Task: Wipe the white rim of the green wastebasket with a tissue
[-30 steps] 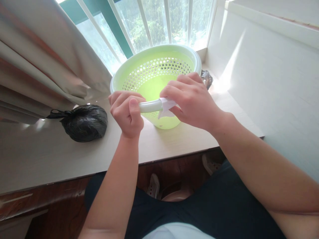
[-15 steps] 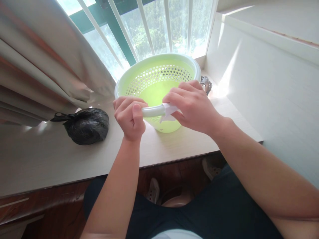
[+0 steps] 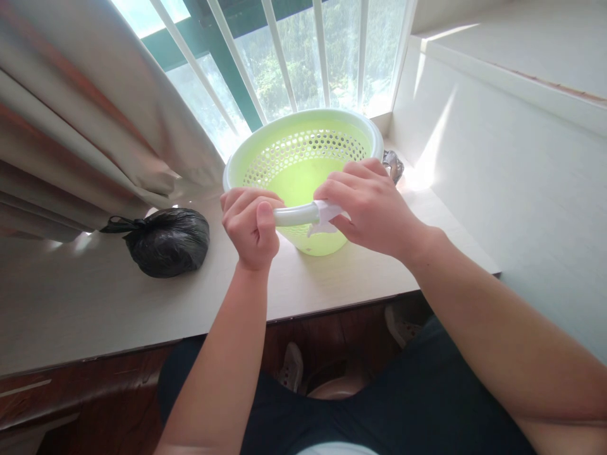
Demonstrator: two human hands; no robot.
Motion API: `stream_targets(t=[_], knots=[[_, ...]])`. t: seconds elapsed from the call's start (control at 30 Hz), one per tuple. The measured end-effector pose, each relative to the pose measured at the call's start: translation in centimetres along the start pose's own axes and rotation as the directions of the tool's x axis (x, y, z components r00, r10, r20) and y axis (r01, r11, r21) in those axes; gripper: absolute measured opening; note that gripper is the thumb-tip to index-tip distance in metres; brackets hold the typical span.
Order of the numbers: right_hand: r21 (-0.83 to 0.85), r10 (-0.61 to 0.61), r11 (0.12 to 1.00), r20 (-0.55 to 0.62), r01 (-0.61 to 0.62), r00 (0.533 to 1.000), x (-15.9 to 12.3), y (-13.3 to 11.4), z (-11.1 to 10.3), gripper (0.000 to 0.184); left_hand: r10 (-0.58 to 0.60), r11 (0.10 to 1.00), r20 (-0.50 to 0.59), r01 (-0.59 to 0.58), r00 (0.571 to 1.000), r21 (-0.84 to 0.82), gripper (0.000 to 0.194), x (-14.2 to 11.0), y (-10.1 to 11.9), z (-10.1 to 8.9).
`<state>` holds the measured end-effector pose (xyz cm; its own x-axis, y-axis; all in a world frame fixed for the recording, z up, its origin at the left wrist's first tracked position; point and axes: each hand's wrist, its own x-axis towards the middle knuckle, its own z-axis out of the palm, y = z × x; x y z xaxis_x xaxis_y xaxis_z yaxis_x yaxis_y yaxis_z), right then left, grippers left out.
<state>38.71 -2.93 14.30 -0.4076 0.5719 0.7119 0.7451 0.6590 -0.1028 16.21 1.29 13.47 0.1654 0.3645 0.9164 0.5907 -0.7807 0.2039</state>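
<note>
A light green plastic basket (image 3: pixel 258 151) with rows of round holes stands tilted toward me on the pale sill; its inside looks bare. My left hand (image 3: pixel 251 226) is wrapped round the near left of its whitish-green rim, thumb on top. Over the near right of the rim, my right hand (image 3: pixel 367 205) pinches a thin white tissue or cloth (image 3: pixel 324 217) folded about the edge. Part of that white piece hangs below the rim. The right fingertips go over the rim's far side and are partly hidden.
A knotted black plastic bag (image 3: pixel 167 243) lies on the sill (image 3: pixel 95 297) to the left. Behind the basket are a barred window (image 3: pixel 303 63) and a beige curtain (image 3: pixel 95 107). A dark crumpled bag (image 3: pixel 393 165) sits at the right. A pinkish basin (image 3: pixel 339 385) is on the floor between my feet.
The basket and both hands appear slightly lower and further right, along with a small shift of the whole view. The grip of each hand stays the same.
</note>
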Motion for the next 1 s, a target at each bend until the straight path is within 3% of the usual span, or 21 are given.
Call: stream_targets(t=[0.2, 1.0], knots=[[0.002, -0.002, 1.0, -0.009, 0.003, 1.0, -0.03, 0.02, 0.02, 0.009, 0.056, 0.997, -0.032, -0.057, 0.998, -0.054, 0.051, 0.24, 0.23, -0.07], [0.056, 0.011, 0.998, -0.026, -0.009, 1.0, -0.12, 0.22, -0.02, 0.012, 0.034, 0.999, -0.014, -0.034, 0.999, -0.016, 0.056, 0.06, -0.26, -0.04]])
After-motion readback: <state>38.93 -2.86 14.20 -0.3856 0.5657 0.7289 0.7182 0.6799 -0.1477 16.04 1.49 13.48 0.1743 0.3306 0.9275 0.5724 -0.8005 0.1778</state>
